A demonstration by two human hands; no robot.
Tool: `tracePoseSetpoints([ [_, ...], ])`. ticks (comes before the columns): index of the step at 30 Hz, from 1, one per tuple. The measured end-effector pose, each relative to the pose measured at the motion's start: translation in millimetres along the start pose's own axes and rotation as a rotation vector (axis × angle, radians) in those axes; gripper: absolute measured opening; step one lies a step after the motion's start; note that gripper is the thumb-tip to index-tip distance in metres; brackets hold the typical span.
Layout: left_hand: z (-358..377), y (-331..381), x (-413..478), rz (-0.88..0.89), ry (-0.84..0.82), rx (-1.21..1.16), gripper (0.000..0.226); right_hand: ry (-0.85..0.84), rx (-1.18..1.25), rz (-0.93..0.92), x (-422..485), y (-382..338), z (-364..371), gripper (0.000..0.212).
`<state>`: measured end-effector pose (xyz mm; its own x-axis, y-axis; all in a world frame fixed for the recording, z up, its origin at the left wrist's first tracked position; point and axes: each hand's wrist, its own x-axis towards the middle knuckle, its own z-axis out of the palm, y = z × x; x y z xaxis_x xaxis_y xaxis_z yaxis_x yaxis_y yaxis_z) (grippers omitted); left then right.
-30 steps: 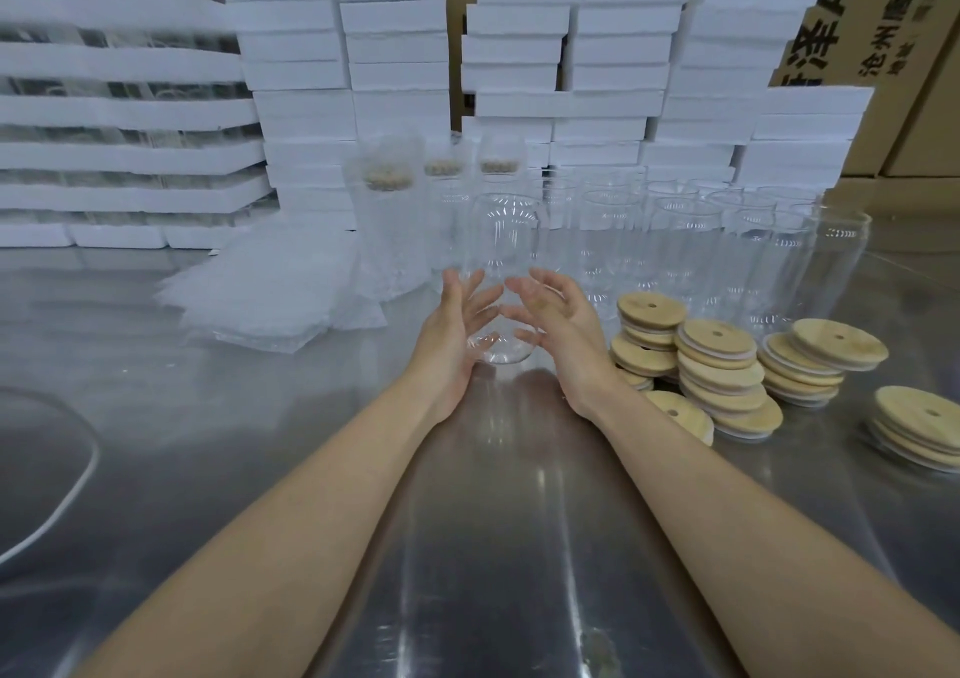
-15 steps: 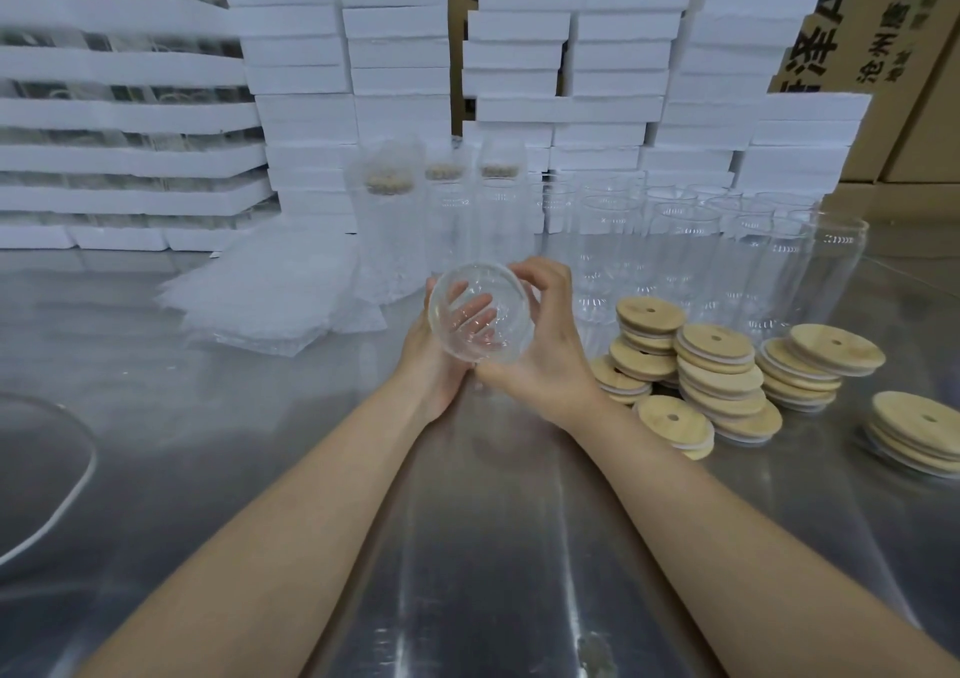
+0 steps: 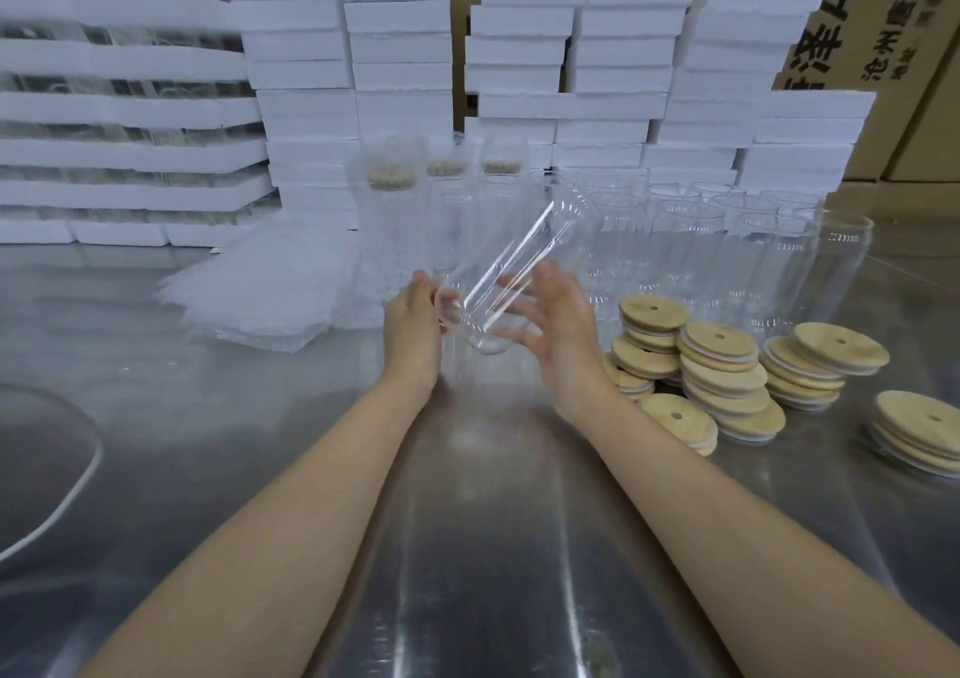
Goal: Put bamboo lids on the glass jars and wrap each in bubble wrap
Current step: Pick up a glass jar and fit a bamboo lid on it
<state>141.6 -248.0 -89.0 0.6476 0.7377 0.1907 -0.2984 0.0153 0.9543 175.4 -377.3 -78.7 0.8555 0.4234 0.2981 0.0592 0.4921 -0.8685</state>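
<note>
A clear glass jar (image 3: 511, 272) is up off the table, tilted with its base toward me and its mouth pointing up and to the right. My left hand (image 3: 415, 326) grips the base from the left, its fingers curled behind the glass. From the right, my right hand (image 3: 563, 326) touches the jar's side with spread, fairly straight fingers. Stacks of round bamboo lids (image 3: 722, 365) lie just right of that hand. A pile of bubble wrap sheets (image 3: 270, 292) lies to the left of my hands.
Several empty glass jars (image 3: 727, 240) stand in rows behind the lids. Three wrapped, lidded jars (image 3: 389, 209) stand behind my hands. White foam boxes (image 3: 623, 53) are stacked along the back, cardboard cartons behind them. The steel table (image 3: 467, 547) has a white curved cord (image 3: 78, 474) at left.
The jar, which pointed its mouth at me half a second ago, has swung round and now tilts away up-right. My right hand's fingers have loosened from a grip to a spread touch.
</note>
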Motion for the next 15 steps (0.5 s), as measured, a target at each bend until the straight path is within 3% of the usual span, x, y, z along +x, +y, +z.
tracePoseSetpoints([
  [4, -11, -2, 2, 0.341, 0.046, 0.312, 0.025, -0.13, 0.293, 0.366, -2, 1, -3, 0.063],
  [6, -20, -1, 5, 0.511, 0.143, 0.558, 0.016, -0.168, 0.46, 0.459, -2, 2, -4, 0.071],
  [8, -33, 2, 11, 0.642, 0.228, 0.792, 0.024, -0.156, 0.592, 0.507, -2, 1, -5, 0.072],
  [11, -55, 8, 23, 0.599, 0.356, 1.037, 0.044, -0.112, 0.646, 0.51, 0, 1, -8, 0.071],
  [15, -78, 5, 33, 0.298, 0.339, 1.181, 0.056, -0.093, 0.6, 0.511, 0, 1, -8, 0.067],
])
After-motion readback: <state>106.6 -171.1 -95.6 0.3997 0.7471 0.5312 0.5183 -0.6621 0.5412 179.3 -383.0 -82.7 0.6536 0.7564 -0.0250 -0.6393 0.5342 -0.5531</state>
